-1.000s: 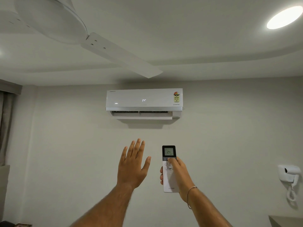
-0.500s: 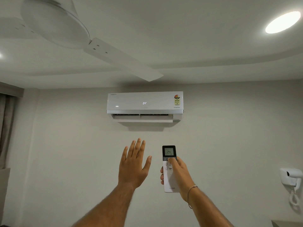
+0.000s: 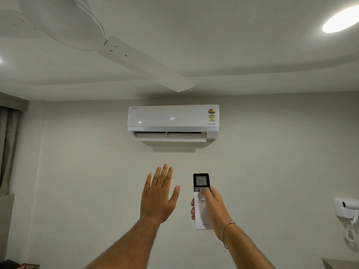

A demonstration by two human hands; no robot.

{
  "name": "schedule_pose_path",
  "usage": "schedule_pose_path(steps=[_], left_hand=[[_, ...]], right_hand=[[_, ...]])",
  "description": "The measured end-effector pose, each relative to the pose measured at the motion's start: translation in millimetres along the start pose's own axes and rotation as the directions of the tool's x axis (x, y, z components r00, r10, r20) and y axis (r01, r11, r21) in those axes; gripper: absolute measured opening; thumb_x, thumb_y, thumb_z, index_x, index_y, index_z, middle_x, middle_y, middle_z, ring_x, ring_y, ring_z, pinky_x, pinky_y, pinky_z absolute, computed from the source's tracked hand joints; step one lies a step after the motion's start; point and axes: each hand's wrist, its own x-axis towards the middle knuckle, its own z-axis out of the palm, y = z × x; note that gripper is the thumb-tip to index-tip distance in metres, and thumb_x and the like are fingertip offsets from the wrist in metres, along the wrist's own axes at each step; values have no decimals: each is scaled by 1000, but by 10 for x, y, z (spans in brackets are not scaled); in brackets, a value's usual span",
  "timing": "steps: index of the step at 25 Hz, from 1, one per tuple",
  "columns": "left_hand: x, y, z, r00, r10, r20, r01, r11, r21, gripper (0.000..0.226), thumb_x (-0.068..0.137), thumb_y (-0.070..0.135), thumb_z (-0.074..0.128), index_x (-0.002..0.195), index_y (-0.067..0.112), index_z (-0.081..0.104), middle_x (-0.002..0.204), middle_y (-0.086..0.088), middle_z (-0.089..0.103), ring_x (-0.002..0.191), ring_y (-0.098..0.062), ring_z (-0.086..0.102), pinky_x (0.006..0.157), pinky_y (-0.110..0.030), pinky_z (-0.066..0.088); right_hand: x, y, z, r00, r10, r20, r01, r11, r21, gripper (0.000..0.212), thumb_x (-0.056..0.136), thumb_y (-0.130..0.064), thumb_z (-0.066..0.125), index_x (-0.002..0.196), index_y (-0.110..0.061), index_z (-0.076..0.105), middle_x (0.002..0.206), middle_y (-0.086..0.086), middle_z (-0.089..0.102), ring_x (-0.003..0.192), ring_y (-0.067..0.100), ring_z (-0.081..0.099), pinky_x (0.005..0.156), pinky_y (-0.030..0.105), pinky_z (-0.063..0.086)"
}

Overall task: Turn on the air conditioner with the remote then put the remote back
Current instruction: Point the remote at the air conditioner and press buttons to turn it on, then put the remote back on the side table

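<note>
A white air conditioner [image 3: 172,118] hangs high on the wall, its panel lit with 24 and its lower flap open. Below it my right hand [image 3: 212,207] holds a white remote [image 3: 202,216] upright, pointed at the unit. The remote's dark top screen reads 24, and my thumb rests on the buttons just under that screen. My left hand [image 3: 159,197] is raised beside the remote, palm toward the wall, fingers spread and holding nothing.
A white ceiling fan [image 3: 101,47] hangs overhead at the upper left, one blade reaching toward the unit. A round ceiling light [image 3: 341,20] glows at the upper right. A wall-mounted hair dryer [image 3: 347,210] with a coiled cord sits at the right edge. Curtains [image 3: 7,144] hang at the left.
My right thumb has slid up the remote to the buttons just below the screen. The view has tilted slightly; both hands stay raised in about the same place.
</note>
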Motion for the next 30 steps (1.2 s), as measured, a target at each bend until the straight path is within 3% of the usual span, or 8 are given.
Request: schedule_pose_path(steps=[10,17,19,20,22,24,26,30], left_hand=[[-497,-21,446,996,-16,89,18,1000,-22,70,106,61,15,168,28,10,177,5,10,163,-14,2,133,-48,11],[-1769,-50,1257,946,-60,318,74,997,-32,71,106,59,19,168,25,10,177,4,11,163,-16,5,132,-50,13],[-2508,-10,1594,848,-95,521,142,988,-51,73,105,60,18,168,25,7,177,3,7,163,-18,4,132,-49,8],[-2737,-70,1654,864,-77,497,116,992,-48,73,105,60,18,168,26,6,177,4,5,163,-18,3,133,-48,7],[-3510,-44,1956,774,-130,620,193,980,-35,72,106,60,18,168,25,8,177,3,7,163,-18,4,133,-48,8],[-4390,34,2195,658,-136,740,220,975,-17,71,106,60,17,168,26,10,177,2,11,163,-18,5,132,-49,10],[-5264,91,2357,565,-130,815,250,968,-18,71,107,60,20,168,26,9,178,2,9,163,-17,1,133,-48,8],[-6622,251,2566,364,-135,922,245,968,45,75,105,67,6,168,28,2,178,2,2,164,-21,-3,133,-51,5]], right_hand=[[-45,585,-135,993,110,-37,-111,994,-14,20,113,-31,53,121,-18,66,77,16,79,58,30,73,59,37,64],[-298,1940,-465,942,292,-165,-311,945,-102,18,107,-34,57,113,-23,69,83,6,80,64,18,77,52,26,58],[-594,2710,-632,903,358,-238,-405,894,-192,15,101,-38,69,113,-30,66,101,1,81,80,14,76,60,19,56],[-667,2859,-670,918,308,-248,-368,895,-251,26,96,-37,78,116,-32,61,105,-4,78,86,9,73,60,12,54],[-1030,3650,-879,875,396,-277,-475,814,-335,59,84,-29,90,126,-34,48,106,-12,72,89,2,69,56,5,53],[-1472,4459,-1068,813,504,-291,-582,700,-415,71,79,-24,92,127,-38,41,104,-8,71,88,5,69,60,9,51],[-2031,5208,-1259,751,560,-351,-659,600,-453,68,78,-25,92,126,-38,46,105,-7,69,91,14,71,72,17,52],[-2917,6397,-1490,637,604,-478,-762,401,-508,60,82,-26,90,135,-19,61,120,-5,48,100,18,59,92,27,55]])
